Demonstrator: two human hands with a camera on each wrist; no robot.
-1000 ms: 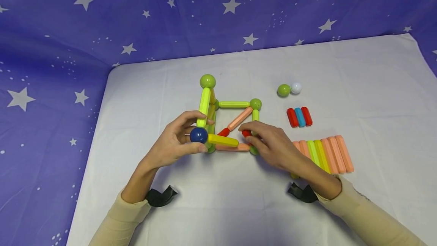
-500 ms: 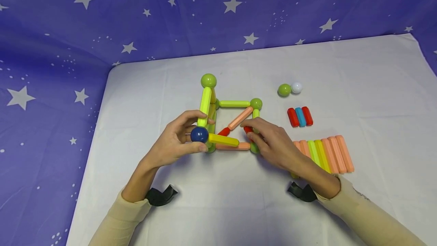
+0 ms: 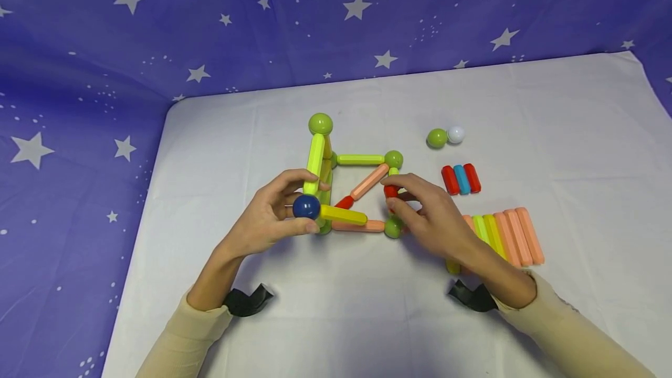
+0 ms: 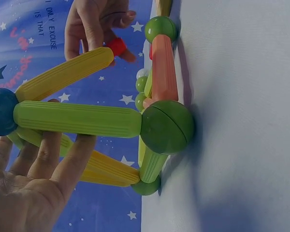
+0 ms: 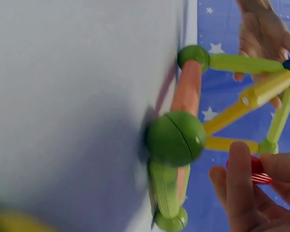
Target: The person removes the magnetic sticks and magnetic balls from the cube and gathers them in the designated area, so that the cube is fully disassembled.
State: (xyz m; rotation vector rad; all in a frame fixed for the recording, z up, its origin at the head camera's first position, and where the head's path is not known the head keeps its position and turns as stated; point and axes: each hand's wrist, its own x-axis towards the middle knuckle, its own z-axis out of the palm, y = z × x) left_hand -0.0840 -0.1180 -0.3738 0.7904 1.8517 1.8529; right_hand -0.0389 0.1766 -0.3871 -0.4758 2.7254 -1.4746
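My left hand (image 3: pixel 262 217) curls its fingers and thumb about the blue ball (image 3: pixel 307 207) at a top corner of a ball-and-rod frame. From that ball a lime rod (image 3: pixel 315 159) runs back to a raised green ball (image 3: pixel 320 124), and a yellow rod (image 3: pixel 343 214) juts to the right with a free end. Thumb and fingers of my right hand (image 3: pixel 433 209) pinch a short red rod (image 5: pixel 261 171) above the frame's right side. Below it a green ball (image 3: pixel 393 227) forms the near right bottom corner. In the left wrist view, the yellow rod's tip overlaps the red rod (image 4: pixel 117 47).
Salmon, lime and yellow rods (image 3: pixel 517 238) lie in a row at right, partly behind my right forearm. Farther back are short red and blue rods (image 3: pixel 461 179), a loose green ball (image 3: pixel 437 138) and a white ball (image 3: pixel 455 135). A starry purple cloth (image 3: pixel 294 28) rises behind the table.
My right hand has moved a little right and away from me with the short red rod, uncovering the near right green ball. My left hand and the frame have hardly moved.
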